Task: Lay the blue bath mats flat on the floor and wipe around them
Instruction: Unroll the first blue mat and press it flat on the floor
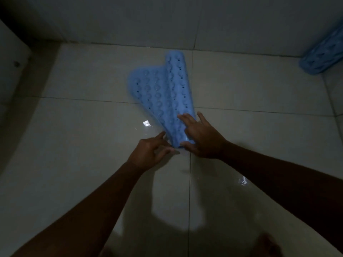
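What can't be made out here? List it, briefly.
Head view:
- Second mat: cut off by the right edge; extent unknown.
- Folded mat: near end covered by the right hand.
- Left hand: blurred, dim; whether it pinches the mat's corner is unclear.

Dim tiled corner, grey wall [167,19] at the back.
White panel [11,58] far left with a small dark spot [16,64]. Glossy tiles [83,145], dark grout lines [189,191]. Two bright glints [146,123], one lower right. Big shadow [176,201] low centre.
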